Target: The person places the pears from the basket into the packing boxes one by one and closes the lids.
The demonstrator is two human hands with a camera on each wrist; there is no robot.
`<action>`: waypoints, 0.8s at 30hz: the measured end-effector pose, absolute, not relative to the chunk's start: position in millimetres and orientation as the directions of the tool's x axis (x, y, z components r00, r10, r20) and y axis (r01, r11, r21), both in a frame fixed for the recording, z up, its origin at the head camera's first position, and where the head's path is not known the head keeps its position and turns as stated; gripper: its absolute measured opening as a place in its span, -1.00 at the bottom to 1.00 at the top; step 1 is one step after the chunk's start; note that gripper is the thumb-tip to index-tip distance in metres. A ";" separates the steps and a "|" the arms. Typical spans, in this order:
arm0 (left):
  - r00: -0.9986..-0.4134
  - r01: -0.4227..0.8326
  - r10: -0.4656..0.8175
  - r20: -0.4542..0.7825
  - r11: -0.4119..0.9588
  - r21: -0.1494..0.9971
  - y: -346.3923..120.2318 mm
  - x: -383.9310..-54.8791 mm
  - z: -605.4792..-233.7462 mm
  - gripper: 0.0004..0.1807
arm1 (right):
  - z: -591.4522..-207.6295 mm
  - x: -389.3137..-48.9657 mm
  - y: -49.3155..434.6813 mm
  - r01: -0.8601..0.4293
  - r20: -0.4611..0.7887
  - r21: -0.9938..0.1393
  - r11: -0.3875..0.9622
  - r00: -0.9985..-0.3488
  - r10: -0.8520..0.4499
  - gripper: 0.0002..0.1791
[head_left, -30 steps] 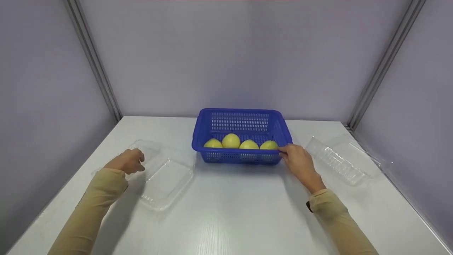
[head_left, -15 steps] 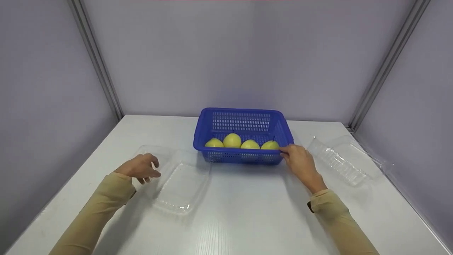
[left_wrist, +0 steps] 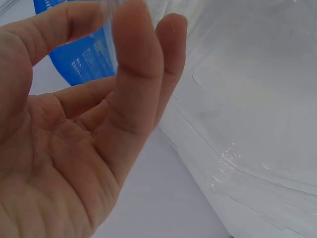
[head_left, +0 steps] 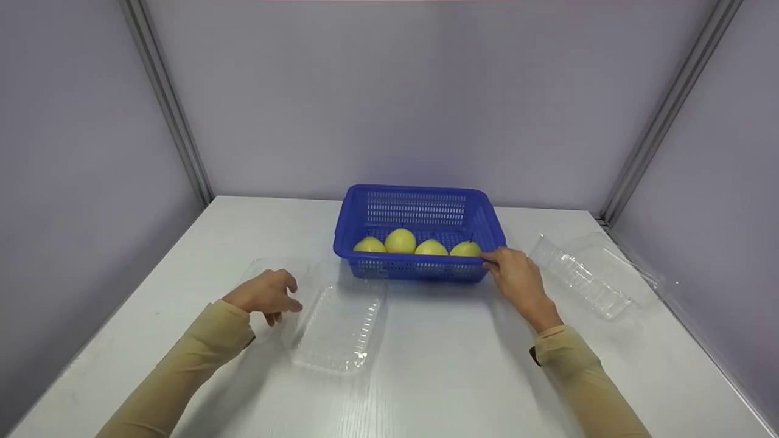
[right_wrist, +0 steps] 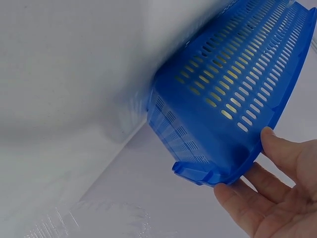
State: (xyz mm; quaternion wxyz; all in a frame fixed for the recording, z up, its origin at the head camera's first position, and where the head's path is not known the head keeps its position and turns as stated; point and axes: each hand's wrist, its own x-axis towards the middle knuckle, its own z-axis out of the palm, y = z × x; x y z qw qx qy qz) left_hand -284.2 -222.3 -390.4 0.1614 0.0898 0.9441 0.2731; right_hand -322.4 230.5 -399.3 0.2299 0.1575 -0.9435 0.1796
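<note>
A clear plastic clamshell container (head_left: 341, 322) lies opened out on the table's left half. At its middle edge, my left hand (head_left: 268, 296) pinches the plastic between thumb and curled fingers; the left wrist view shows the thin clear wall (left_wrist: 110, 37) there. The blue slotted basket (head_left: 420, 267) stands at the back, with several yellow pears (head_left: 400, 241) along its near side. My right hand (head_left: 517, 283) grips the basket's near right corner. In the right wrist view, the thumb of that hand (right_wrist: 285, 198) lies on one side of the rim, fingers on the other.
Another clear plastic container (head_left: 587, 283) lies opened on the right of the white table (head_left: 438, 377), near its right edge. Pale panels (head_left: 389, 97) close off the back and both sides. The left container's far end comes up close to the basket's front.
My left hand has moved right and slightly nearer, and the clear container has slid right with it toward the front of the basket. My right hand keeps its grip on the basket corner.
</note>
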 end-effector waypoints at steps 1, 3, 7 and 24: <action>-0.933 0.084 0.258 -0.252 0.834 0.545 -219.5 -282.8 -391.4 -0.43 | -399.6 -322.3 230.3 -0.379 0.489 -0.266 0.886 -0.845 -0.215 -0.77; -0.934 0.091 0.259 -0.245 0.837 0.539 -213.7 -279.7 -392.7 -0.42 | -399.8 -321.8 229.9 -0.380 0.491 -0.265 0.886 -0.844 -0.216 -0.77; -0.939 0.105 0.262 -0.224 0.838 0.536 -203.3 -274.3 -394.3 -0.37 | -400.6 -321.7 229.2 -0.377 0.496 -0.265 0.887 -0.842 -0.210 -0.76; -0.947 0.153 0.283 -0.152 0.814 0.561 -149.8 -256.5 -404.5 -0.40 | -396.0 -321.8 229.5 -0.353 0.442 -0.274 0.895 -0.873 -0.209 -0.74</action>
